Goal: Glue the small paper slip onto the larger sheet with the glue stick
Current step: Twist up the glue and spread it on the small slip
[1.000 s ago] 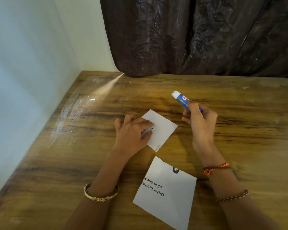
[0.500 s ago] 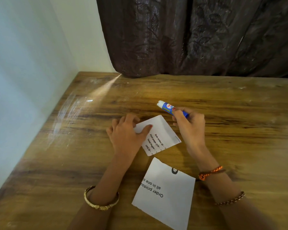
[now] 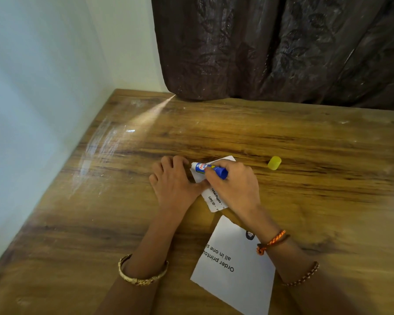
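A small paper slip point(image 3: 214, 200) with printed lines lies on the wooden table point(image 3: 305, 201), printed side up. My left hand point(image 3: 173, 183) presses flat on its left part, thumb on the paper. My right hand point(image 3: 233, 181) grips a blue glue stick point(image 3: 210, 169), lying almost level, its white tip pointing left over the slip's far left corner. My right hand covers much of the slip. The larger sheet point(image 3: 234, 267), printed "Order printou…", lies nearer me, partly under my right wrist.
A yellow glue-stick cap point(image 3: 274, 163) lies on the table to the right of my hands. A pale wall point(image 3: 43, 110) runs along the table's left edge, and a dark curtain point(image 3: 282, 48) hangs at the back.
The slip was turned printed side up and my left hand flattened on it. My right hand swung the glue stick down from mid-air onto the slip. The yellow cap came into view.
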